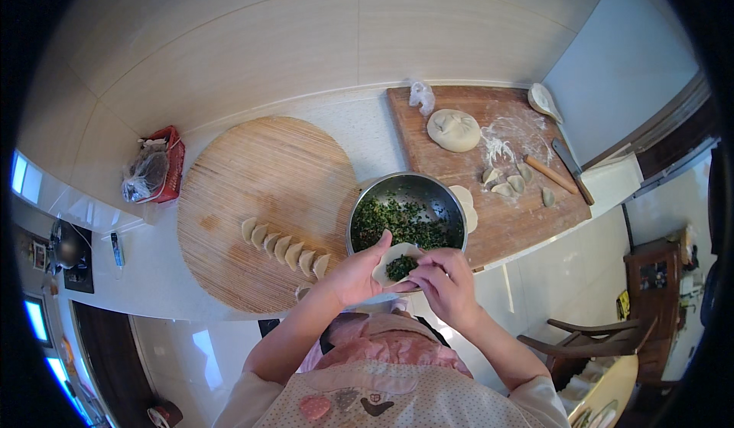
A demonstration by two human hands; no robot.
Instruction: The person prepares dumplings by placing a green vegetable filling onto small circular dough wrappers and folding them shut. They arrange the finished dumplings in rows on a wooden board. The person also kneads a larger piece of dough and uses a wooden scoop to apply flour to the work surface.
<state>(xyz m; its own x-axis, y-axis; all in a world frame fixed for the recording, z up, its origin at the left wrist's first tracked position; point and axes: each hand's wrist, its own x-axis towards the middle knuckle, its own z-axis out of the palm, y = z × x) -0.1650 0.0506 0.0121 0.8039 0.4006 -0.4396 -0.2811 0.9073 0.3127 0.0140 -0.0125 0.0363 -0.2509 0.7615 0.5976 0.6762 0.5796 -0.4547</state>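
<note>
A round dumpling wrapper (380, 272) rests across my left hand (358, 273), with a mound of chopped green filling (401, 267) at its middle. The fingers of my right hand (446, 283) pinch the wrapper's right edge. Just beyond both hands is a metal bowl (453, 199) holding more green filling. To the left, a row of folded dumplings (282, 248) lies on a round mat of thin slats (258, 164), and one more sits near my left forearm. Flat wrappers (465, 204) show partly behind the bowl's right side.
A wooden board (424, 141) carries a dough ball (453, 130), loose flour, several small dough pieces (515, 183), a rolling pin (550, 174) and a knife (573, 170). A scoop (543, 101) lies at its far corner. A red basket (174, 164) stands left by the wall.
</note>
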